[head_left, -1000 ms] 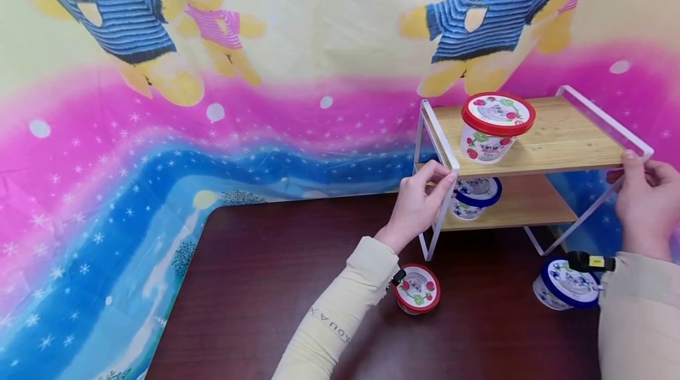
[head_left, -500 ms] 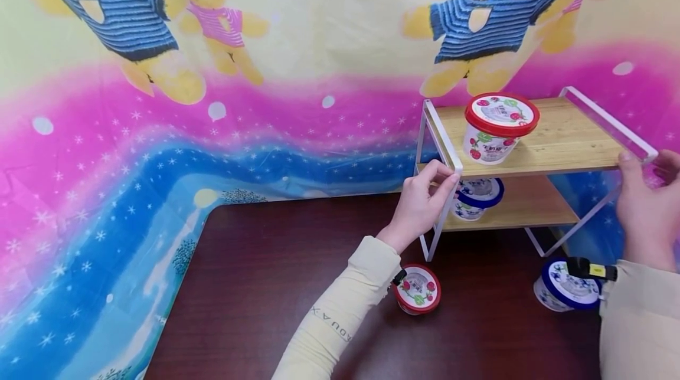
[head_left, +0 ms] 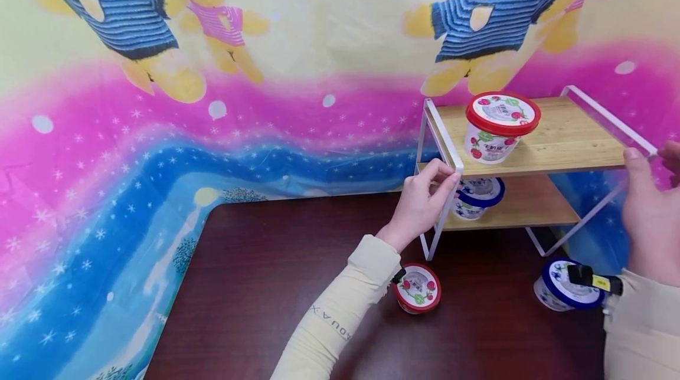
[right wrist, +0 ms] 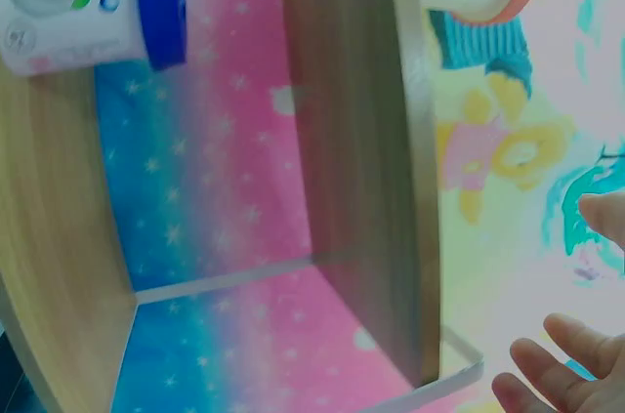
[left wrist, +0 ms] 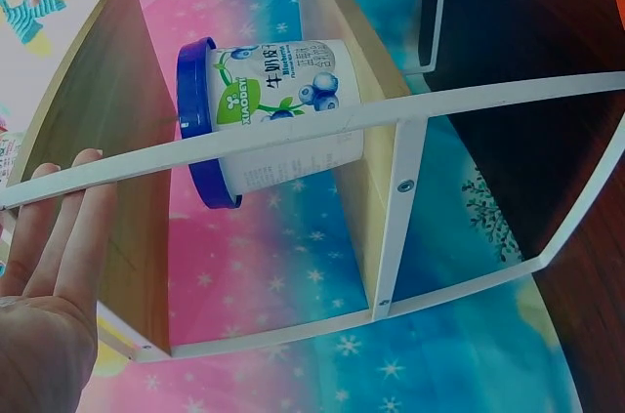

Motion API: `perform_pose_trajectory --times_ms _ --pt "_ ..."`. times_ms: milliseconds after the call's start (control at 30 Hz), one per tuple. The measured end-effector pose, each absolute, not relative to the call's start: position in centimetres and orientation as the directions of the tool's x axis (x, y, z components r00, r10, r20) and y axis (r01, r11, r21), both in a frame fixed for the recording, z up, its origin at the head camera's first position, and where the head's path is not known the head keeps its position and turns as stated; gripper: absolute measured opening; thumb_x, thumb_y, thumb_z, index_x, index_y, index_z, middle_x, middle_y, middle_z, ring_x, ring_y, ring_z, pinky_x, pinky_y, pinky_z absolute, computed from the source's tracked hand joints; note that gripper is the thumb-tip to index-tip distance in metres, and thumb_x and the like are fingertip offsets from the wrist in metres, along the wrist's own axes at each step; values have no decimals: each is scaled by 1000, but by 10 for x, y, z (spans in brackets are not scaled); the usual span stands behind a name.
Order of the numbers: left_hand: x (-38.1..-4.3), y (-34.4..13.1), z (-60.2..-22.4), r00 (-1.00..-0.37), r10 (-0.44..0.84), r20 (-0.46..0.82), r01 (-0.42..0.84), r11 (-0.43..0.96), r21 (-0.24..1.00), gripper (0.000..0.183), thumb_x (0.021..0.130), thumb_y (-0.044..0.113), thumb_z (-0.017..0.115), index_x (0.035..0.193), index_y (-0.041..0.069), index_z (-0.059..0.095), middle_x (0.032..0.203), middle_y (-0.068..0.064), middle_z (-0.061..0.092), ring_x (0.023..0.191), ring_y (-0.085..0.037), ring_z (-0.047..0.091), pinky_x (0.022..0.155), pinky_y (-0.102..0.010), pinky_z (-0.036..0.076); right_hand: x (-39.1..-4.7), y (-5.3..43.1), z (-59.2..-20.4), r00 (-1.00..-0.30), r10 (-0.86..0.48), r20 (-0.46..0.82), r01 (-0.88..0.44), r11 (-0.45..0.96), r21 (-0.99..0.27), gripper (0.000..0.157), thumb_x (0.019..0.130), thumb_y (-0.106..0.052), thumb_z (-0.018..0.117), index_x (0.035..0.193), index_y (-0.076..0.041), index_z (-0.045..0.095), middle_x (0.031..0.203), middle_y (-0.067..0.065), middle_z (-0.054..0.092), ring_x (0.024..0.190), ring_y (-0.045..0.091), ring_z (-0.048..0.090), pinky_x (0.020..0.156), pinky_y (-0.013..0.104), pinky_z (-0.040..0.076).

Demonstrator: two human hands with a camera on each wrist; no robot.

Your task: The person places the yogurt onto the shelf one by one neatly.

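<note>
A two-tier shelf (head_left: pixel 574 138) with wooden boards and a white metal frame stands at the right of the head view. My left hand (head_left: pixel 417 203) pinches its front left upper corner; in the left wrist view the fingers (left wrist: pixel 83 247) reach behind the white bar. Beside the front right corner, my right hand (head_left: pixel 652 226) has its thumb and fingers spread, with nothing held. In the right wrist view those fingers (right wrist: pixel 557 374) are apart from the frame. A red-lidded tub (head_left: pixel 499 132) sits on the top board, a blue-lidded blueberry tub (left wrist: pixel 283 110) on the lower one.
On the dark wooden table (head_left: pixel 265 285), a red-lidded tub (head_left: pixel 418 290) lies under my left forearm's side, in front of the shelf. Another blue-lidded tub (head_left: pixel 558 288) stands near my right cuff. A teddy-bear printed cloth (head_left: pixel 319 120) hangs behind.
My right hand has let go of the shelf's front right corner and moved slightly right, its fingers opening. The left hand keeps its hold, and the tubs stay put.
</note>
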State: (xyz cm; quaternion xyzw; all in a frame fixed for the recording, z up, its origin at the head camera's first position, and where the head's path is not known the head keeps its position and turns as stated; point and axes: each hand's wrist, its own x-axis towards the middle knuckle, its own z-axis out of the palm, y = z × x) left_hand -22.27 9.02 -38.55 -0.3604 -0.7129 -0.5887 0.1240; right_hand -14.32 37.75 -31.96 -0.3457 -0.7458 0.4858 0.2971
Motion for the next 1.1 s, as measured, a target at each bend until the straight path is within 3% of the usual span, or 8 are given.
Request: perform_pose_trajectory --times_ms 200,367,733,1100 --pt "-223 90 -385 -704 367 608 667 50 743 8 106 18 57 108 10 58 103 -12 72 91 5 63 80 -15 54 -139 365 -315 -595 784 178 211 366 -906 51 101 -49 54 150 -42 43 153 -17 39 126 -5 31 115 23 21" --pt "-223 91 -386 -703 366 610 669 49 741 8 106 17 57 107 10 58 103 -11 72 91 5 63 80 -15 53 -136 356 -316 -627 751 207 181 399 -899 49 104 -42 55 151 -40 42 155 -14 39 133 -1 30 117 24 18" --pt "-223 89 -385 -705 367 607 668 58 742 7 106 17 57 107 10 58 103 -12 72 91 4 63 80 -15 53 -129 342 -326 -665 663 344 63 508 -859 49 105 -31 57 151 -30 43 150 -9 46 125 -3 36 113 22 23" --pt "-223 89 -385 -703 366 609 665 38 746 7 106 17 57 108 11 58 103 -13 72 90 4 64 79 -16 54 -128 332 -332 -695 587 415 -16 564 -825 47 102 -27 63 148 -25 51 144 -3 54 128 7 44 107 22 29"
